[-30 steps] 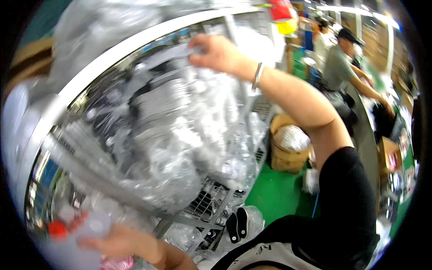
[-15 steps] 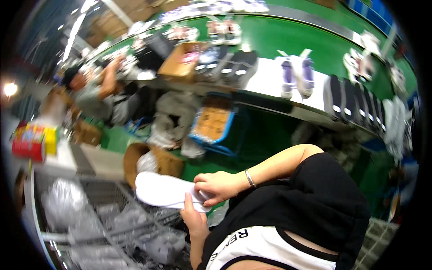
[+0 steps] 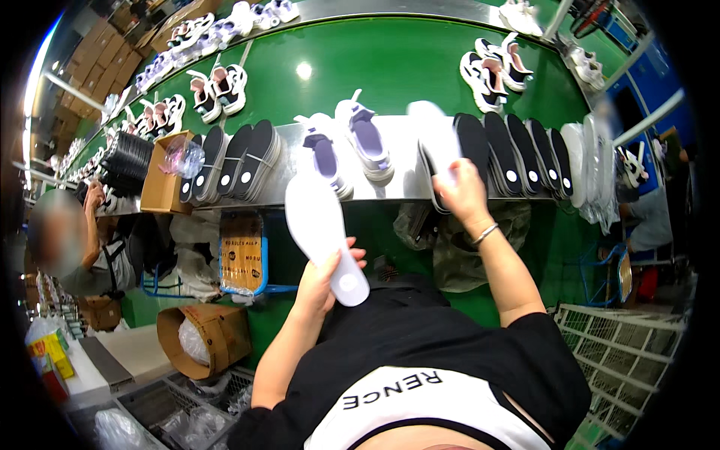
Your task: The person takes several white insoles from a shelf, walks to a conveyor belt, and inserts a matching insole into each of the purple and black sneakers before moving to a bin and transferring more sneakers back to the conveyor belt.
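Note:
My left hand is closed round the heel end of a white insole, which tilts up toward the bench. At the bench edge, my right hand grips a second white insole, slightly blurred. Beneath and beside that insole are dark insoles standing in a row, their white heel dots showing on several. Between my two hands, on the pale metal bench top, sit two white sneakers with purple lining, a left one and a right one. The left insole overlaps the left sneaker's heel.
Tied insole bundles and a cardboard box stand left on the bench. Behind runs a green conveyor carrying sneakers. A blue-framed stool, open carton and wire crate are around me. Another person works at far left.
My view has turned from the plastic-filled crate to face the bench. Both hands were together on white insoles; now they are apart with one each, the right one reaching the bench.

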Action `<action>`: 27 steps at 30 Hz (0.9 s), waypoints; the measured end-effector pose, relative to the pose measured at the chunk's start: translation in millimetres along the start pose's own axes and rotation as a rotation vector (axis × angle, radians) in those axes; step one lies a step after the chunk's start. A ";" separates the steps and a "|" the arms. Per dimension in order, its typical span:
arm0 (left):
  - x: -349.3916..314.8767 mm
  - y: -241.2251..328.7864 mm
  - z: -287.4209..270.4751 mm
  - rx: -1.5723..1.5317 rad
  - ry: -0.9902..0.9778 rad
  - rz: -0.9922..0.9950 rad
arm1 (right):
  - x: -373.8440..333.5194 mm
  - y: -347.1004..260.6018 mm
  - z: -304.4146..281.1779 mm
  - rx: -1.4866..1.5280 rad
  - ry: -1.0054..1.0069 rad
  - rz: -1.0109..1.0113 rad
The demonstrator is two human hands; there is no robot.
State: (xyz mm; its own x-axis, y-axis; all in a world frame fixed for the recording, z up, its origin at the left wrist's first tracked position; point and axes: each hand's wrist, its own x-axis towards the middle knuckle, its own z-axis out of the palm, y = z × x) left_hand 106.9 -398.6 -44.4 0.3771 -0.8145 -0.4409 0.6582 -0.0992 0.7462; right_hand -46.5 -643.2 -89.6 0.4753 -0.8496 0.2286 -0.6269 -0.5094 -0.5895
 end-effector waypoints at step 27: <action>248.5 94.6 -87.0 1.136 -0.233 0.789 | 61.7 -153.8 54.9 -0.272 -0.608 -0.345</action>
State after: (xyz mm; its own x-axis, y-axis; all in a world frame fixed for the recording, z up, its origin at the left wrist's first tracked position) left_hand 319.6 -560.7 -126.8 0.2069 -0.9356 0.2860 -0.5956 0.1115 0.7955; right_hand 113.1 -609.8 -27.3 0.8805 -0.4501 -0.1486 -0.4732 -0.8163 -0.3313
